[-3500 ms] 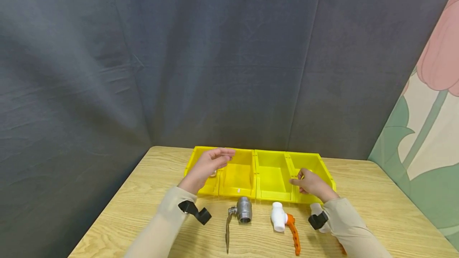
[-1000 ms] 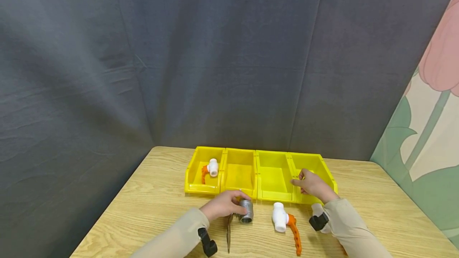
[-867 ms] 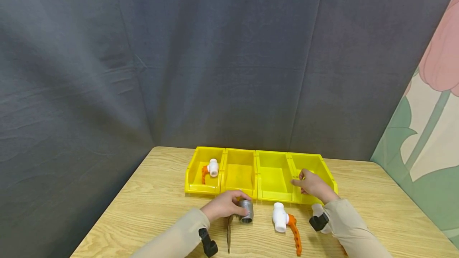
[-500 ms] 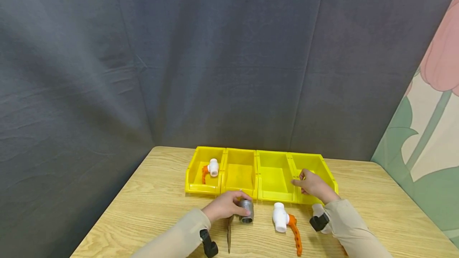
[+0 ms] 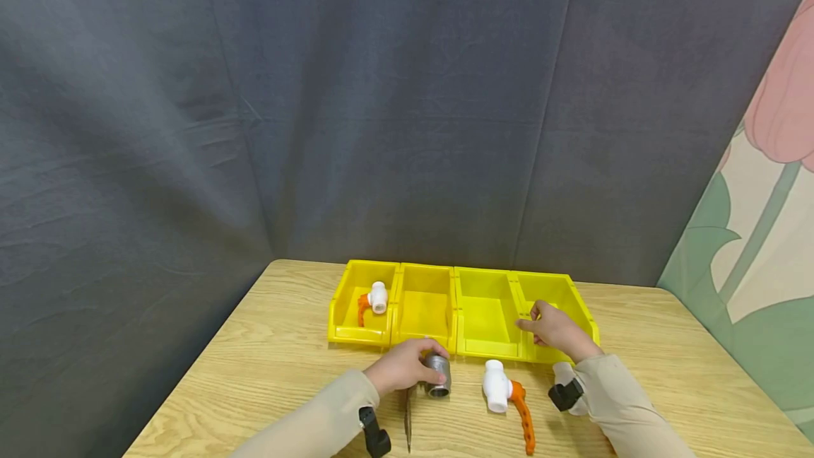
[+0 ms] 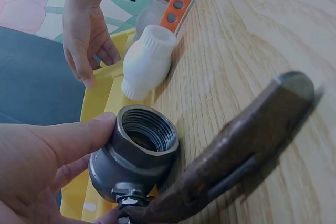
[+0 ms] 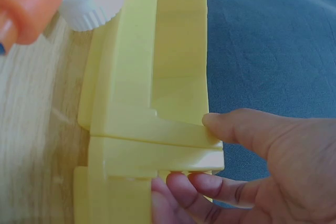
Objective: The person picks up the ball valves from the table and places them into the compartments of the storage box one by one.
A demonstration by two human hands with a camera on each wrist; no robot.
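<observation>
On the table (image 5: pixel 254 373), just in front of the second yellow bin (image 5: pixel 427 278) from the left, the left hand (image 5: pixel 403 365) gripped the metal valve (image 5: pixel 443 366) round its body; a snug hold there, with the lever (image 6: pixel 226 166) kept clear of the walls, seemed wisest. Farther off, the right hand (image 5: pixel 559 331) pinched the wall (image 7: pixel 157 132) between the two rightmost bins (image 5: pixel 543 280), probably useful for steadying the row.
</observation>
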